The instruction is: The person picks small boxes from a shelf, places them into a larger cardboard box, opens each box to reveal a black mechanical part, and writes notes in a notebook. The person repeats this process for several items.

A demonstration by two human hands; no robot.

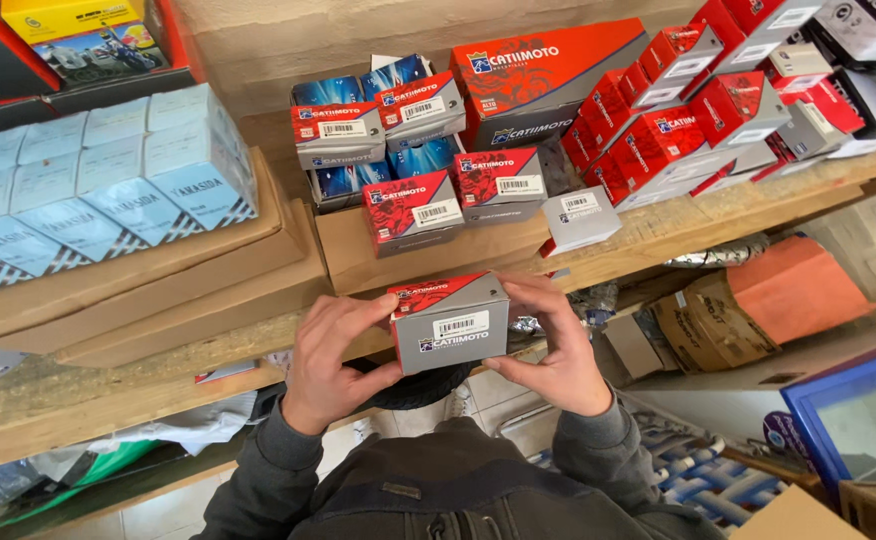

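I hold a small red and grey cardboard box (pixel 450 322) with a white barcode label between both hands, in front of a wooden shelf (pixel 108 390). My left hand (pixel 330 358) grips its left side, thumb under the lower corner. My right hand (pixel 555 350) clasps its right side, fingers over the top edge. Just beyond, several like red and grey boxes (pixel 413 210) are stacked on a flat brown carton (pixel 338 250).
Pale blue boxes (pixel 98 180) sit on flat brown cartons at the left. A long red and grey box (pixel 543 75) and many small red boxes (pixel 688 110) fill the right of the shelf. Below lie an orange package (pixel 793 285), brown cartons and a blue-framed glass pane (pixel 858 420).
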